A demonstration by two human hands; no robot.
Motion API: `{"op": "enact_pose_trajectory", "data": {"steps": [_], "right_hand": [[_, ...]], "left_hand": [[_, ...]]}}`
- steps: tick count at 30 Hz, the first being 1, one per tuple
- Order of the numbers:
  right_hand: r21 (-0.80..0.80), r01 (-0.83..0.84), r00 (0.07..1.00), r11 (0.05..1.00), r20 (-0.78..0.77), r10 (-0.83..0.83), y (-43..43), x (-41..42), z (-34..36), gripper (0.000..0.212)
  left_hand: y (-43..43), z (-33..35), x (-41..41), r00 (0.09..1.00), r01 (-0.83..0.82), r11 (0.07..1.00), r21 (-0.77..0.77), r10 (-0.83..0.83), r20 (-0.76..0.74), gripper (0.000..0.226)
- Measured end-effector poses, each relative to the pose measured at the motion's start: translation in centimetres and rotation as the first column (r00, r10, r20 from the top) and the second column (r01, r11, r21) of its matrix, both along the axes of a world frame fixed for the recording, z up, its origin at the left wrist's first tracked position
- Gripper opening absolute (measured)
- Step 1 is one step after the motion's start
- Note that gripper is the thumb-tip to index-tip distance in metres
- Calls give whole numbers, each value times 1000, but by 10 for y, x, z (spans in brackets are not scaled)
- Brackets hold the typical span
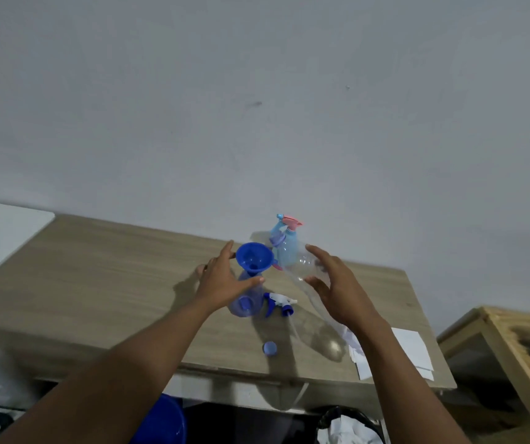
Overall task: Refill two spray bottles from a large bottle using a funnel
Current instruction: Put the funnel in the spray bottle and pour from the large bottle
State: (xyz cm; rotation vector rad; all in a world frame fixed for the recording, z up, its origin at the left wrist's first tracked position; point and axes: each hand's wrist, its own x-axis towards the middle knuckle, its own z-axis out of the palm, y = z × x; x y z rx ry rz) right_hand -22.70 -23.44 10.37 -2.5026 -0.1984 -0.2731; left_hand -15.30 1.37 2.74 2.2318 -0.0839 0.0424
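Left hand (222, 280) flanks blue funnel (254, 257) atop translucent blue spray bottle (246, 304).

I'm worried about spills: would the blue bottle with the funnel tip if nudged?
Probably: the wide funnel sits high on the spray bottle, making it top-heavy. It looks like thin translucent plastic, so it is likely light and easily pushed.

Dim, bluish light – soft shadows, motion blur, wide-angle bending at edges.
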Motion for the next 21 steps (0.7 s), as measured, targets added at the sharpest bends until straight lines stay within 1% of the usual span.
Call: {"op": "enact_pose_trajectory", "data": {"steps": [3,7,8,12,17,21], "right_hand": [[-153,12,995,988,-91,-26,5,0,7,58],[-315,23,982,949,-170,-80,11,3,17,59],[-354,25,979,935,-180,-94,13,4,18,59],[-448,21,973,894,-198,-122,19,7,26,59],[-485,5,971,874,-207,-120,22,10,31,59],[-545,-3,972,839,-200,-127,21,12,37,58]], "left_hand": [[-2,-1,6,1000,15,1000,9,-15,-17,111],[-5,-5,13,999,12,999,51,-14,48,83],[-5,-4,13,998,11,998,55,-14,61,79],[-2,-2,13,998,17,999,42,-20,58,86],[-1,-4,15,997,10,1000,15,-11,79,82],[-2,-3,14,996,3,1000,15,-4,91,83]]}}
